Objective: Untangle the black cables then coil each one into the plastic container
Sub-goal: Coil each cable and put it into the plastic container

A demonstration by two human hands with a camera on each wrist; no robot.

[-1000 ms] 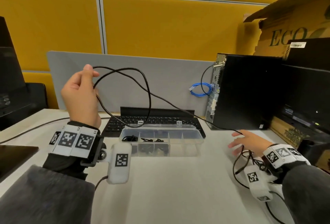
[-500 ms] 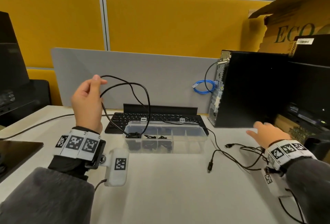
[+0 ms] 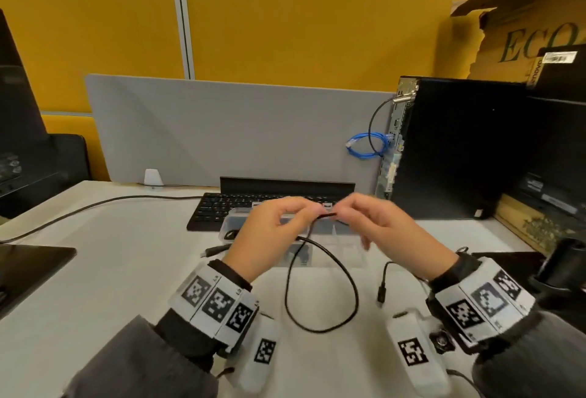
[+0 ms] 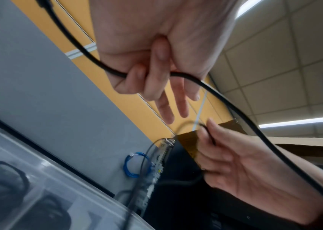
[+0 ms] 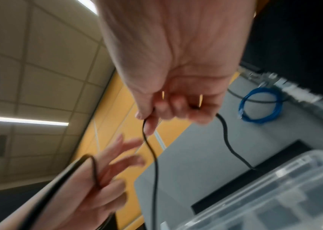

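Both hands meet above the clear plastic container (image 3: 347,256), which stands in front of the keyboard. My left hand (image 3: 304,212) and right hand (image 3: 348,210) pinch a short stretch of one black cable (image 3: 356,299) between them; its loop hangs down to the table. The left wrist view shows the cable (image 4: 225,99) passing through the curled fingers of my left hand (image 4: 147,80). The right hand (image 5: 176,107) pinches the cable (image 5: 154,155) too. One plug (image 3: 381,291) hangs by the right wrist, another (image 3: 215,250) lies left of the container. Coiled black cables fill some compartments (image 4: 5,179).
A black keyboard (image 3: 218,210) lies behind the container, with a grey divider (image 3: 222,131) beyond it. A black PC tower (image 3: 459,150) with a blue cable coil (image 3: 364,147) stands at the right, under a cardboard box (image 3: 523,33). A dark cable (image 3: 79,210) crosses the table's left side.
My left hand came down from its raised spot at the left to the centre. My right hand left the table at the right, and both now pinch the cable.
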